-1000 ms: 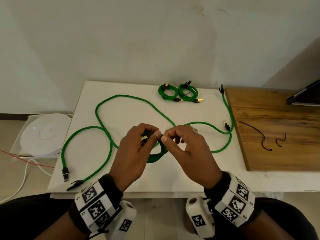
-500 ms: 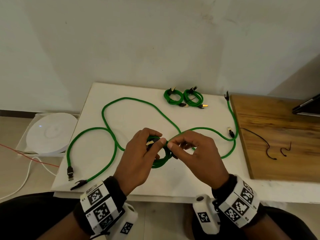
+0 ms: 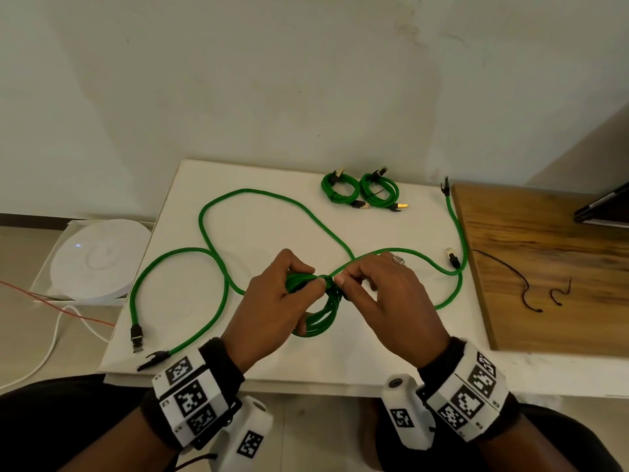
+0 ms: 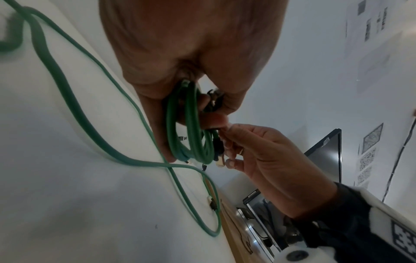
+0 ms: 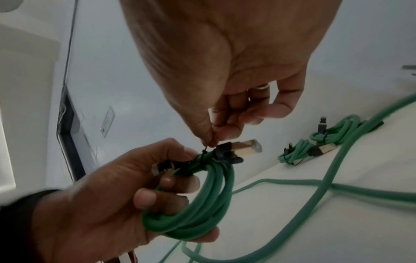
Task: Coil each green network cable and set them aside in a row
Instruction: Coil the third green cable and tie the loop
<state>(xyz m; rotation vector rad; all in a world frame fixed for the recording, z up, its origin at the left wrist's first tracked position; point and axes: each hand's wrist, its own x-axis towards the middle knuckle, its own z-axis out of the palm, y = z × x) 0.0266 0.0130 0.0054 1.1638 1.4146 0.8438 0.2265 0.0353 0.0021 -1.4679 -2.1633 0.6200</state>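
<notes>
My left hand (image 3: 282,301) grips a coiled green cable (image 3: 321,318) above the white table (image 3: 258,233); the coil (image 5: 202,204) hangs from its fingers. My right hand (image 3: 374,291) pinches a thin black tie (image 5: 206,149) at the top of the coil, beside its gold-tipped plug (image 5: 243,149). Two tied green coils (image 3: 360,192) lie side by side at the table's far edge. Loose green cables (image 3: 211,267) snake across the table to left and right, one passing under my hands.
A wooden board (image 3: 544,267) with two thin black ties (image 3: 510,281) lies to the right. A dark screen edge (image 3: 602,206) sits at far right. A round white device (image 3: 92,260) with white and red wires stands on the floor to the left.
The head camera tilted, so the table sits lower in view. Both hands stay together at the coil, fingertips working at its top; the coil now hangs lower from the left hand.
</notes>
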